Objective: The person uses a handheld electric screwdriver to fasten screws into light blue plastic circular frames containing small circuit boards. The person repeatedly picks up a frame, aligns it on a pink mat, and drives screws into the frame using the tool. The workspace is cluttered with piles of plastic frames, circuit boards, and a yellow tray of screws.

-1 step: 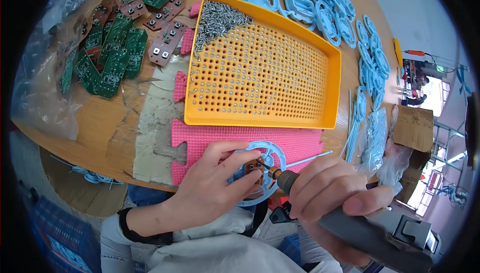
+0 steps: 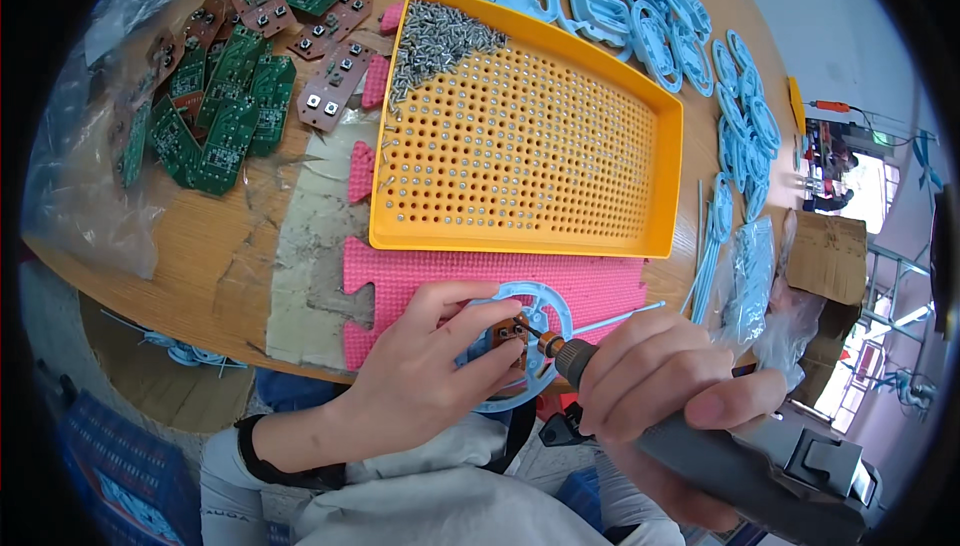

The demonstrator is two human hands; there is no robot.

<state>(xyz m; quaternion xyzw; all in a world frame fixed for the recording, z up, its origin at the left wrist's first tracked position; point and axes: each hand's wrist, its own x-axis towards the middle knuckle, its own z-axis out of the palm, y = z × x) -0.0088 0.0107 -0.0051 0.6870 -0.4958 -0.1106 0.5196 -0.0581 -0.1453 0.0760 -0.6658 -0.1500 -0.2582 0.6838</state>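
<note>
My left hand (image 2: 425, 371) is closed on a round light-blue plastic housing (image 2: 560, 311), pressing its fingers around a small brown circuit board (image 2: 510, 328) seated inside. The palm covers part of the housing's left side. Gripped in my right hand (image 2: 665, 386) is a dark grey electric screwdriver (image 2: 740, 466) with a copper-coloured collar, tilted so its bit meets the board near my left fingertips. Whether a screw sits under the bit is too small to tell. Just beyond the hands stands a yellow screw tray (image 2: 525, 243), its perforated plate largely filled with screws.
Loose screws (image 2: 435, 46) heap in the tray's far left corner. Green and brown circuit boards (image 2: 230, 136) pile at the left beside clear plastic bags. Blue plastic housings (image 2: 660, 41) cover the far right of the table. Pink foam mat (image 2: 390, 276) lies beneath the tray. A cardboard box (image 2: 825, 256) stands right.
</note>
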